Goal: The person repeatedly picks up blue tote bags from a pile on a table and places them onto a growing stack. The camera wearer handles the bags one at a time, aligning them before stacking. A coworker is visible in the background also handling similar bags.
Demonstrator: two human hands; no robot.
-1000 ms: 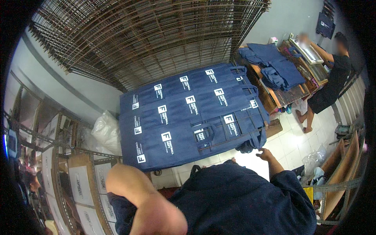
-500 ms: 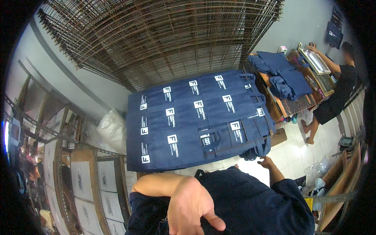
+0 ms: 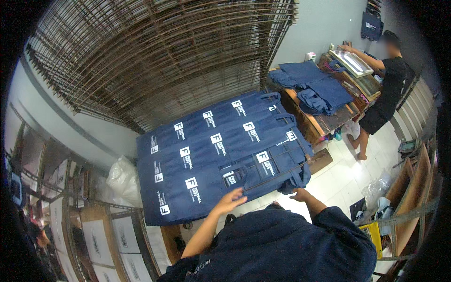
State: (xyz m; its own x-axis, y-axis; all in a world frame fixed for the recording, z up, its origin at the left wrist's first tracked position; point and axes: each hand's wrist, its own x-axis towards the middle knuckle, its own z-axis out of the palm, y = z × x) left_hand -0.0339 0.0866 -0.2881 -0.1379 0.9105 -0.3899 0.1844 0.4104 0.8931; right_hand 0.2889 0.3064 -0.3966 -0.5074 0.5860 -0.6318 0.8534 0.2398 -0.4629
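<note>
Rows of dark blue cloth bags [image 3: 202, 164] with white prints lie flat on a drying rack, whose thin metal bars [image 3: 275, 180] show at the near right. Over the rack's front edge, beside a folded bag handle [image 3: 233, 175], my left hand [image 3: 229, 201] is held open with its fingers apart and nothing in it. At the near right corner, my right hand [image 3: 303, 195] is just below a hanging bag strap [image 3: 297, 177]. Its fingers look curled together, and what they grip is too small to make out.
Rusty wire racks [image 3: 164, 56] are stacked raised at the back. To the right, a wooden table [image 3: 336, 123] holds more blue cloth [image 3: 324, 94]; a person [image 3: 387, 89] works there at a framed screen [image 3: 353, 63]. Shelves with boxes [image 3: 96, 242] and clear plastic [image 3: 123, 177] are left.
My left hand has swung from close below the view, palm up, forward to the rack's front edge. My right hand stays by the rack's corner. The view has shifted, moving the scene leftward.
</note>
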